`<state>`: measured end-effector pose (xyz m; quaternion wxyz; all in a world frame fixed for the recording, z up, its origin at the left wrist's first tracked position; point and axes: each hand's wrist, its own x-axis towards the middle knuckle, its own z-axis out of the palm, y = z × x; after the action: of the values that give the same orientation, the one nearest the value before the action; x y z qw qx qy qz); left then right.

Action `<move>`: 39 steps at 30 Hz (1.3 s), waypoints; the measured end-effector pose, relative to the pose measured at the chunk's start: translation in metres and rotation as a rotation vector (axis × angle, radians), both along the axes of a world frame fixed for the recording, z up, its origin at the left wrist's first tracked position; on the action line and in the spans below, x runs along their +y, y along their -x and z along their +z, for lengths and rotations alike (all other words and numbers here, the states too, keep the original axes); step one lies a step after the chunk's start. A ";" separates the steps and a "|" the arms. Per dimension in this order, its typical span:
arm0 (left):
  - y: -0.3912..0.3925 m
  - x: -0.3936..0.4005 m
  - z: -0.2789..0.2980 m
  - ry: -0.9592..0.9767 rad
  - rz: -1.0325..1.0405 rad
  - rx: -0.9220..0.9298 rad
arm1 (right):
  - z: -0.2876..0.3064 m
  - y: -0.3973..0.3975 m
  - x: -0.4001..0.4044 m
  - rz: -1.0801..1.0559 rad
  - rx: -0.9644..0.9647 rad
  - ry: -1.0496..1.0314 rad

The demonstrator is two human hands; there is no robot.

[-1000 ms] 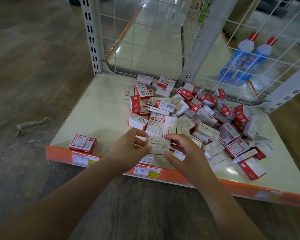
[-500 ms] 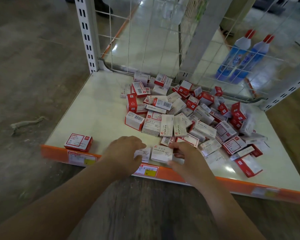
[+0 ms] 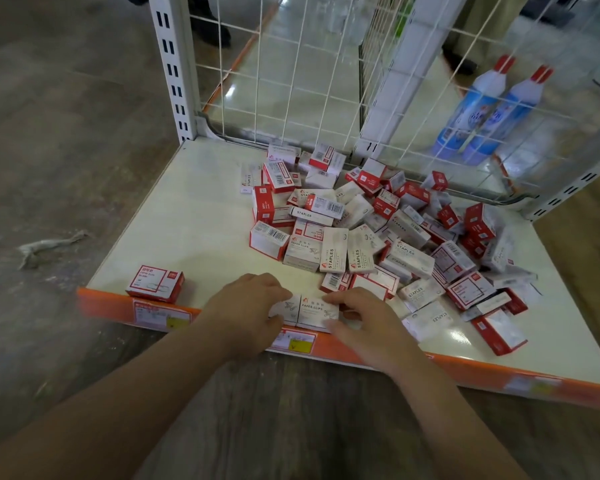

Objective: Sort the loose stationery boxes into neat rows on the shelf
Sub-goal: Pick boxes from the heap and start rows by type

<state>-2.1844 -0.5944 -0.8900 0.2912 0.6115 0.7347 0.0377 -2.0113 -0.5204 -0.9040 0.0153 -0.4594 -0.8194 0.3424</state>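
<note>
Two white paper-clip boxes lie side by side at the front edge of the cream shelf (image 3: 194, 233). My left hand (image 3: 246, 306) pinches the left box (image 3: 287, 310) between thumb and fingers. My right hand (image 3: 368, 323) grips the right box (image 3: 315, 311), thumb at its front and fingers at its back. A loose heap of red and white staple and paper-clip boxes (image 3: 378, 230) covers the middle and right of the shelf. One red paper-clip box (image 3: 155, 284) stands alone at the front left.
An orange price strip (image 3: 465, 372) with labels runs along the shelf's front edge. White slotted uprights (image 3: 172, 71) and a wire mesh back (image 3: 291, 81) close the rear. Two blue bottles (image 3: 489, 109) stand behind the mesh at the right. Grey floor lies to the left.
Both hands brought the white paper-clip box down from above the heap to the shelf's front edge, and it now lies beside a second white box.
</note>
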 end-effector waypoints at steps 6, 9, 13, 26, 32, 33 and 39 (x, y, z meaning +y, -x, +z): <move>0.003 0.002 -0.001 -0.027 0.057 -0.026 | -0.003 0.006 0.006 0.023 0.011 -0.117; 0.009 0.000 -0.002 -0.083 0.147 -0.043 | -0.006 0.014 0.009 -0.039 0.071 -0.172; 0.021 0.000 -0.002 -0.142 0.295 -0.038 | -0.005 0.036 0.021 -0.072 0.136 -0.216; 0.049 0.002 -0.005 -0.206 0.507 -0.087 | -0.013 0.099 0.045 -0.082 0.119 -0.241; 0.050 0.003 -0.007 -0.215 0.529 -0.127 | -0.018 0.106 0.047 -0.090 0.127 -0.253; 0.049 0.003 -0.007 -0.218 0.531 -0.132 | -0.017 0.106 0.046 -0.097 0.146 -0.242; 0.050 0.002 -0.004 -0.232 0.596 -0.174 | -0.007 0.100 0.033 -0.063 0.261 -0.239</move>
<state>-2.2344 -0.5925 -0.8940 0.2573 0.3931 0.8445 0.2569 -2.1110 -0.4873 -0.9111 0.1866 -0.4315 -0.8305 0.2987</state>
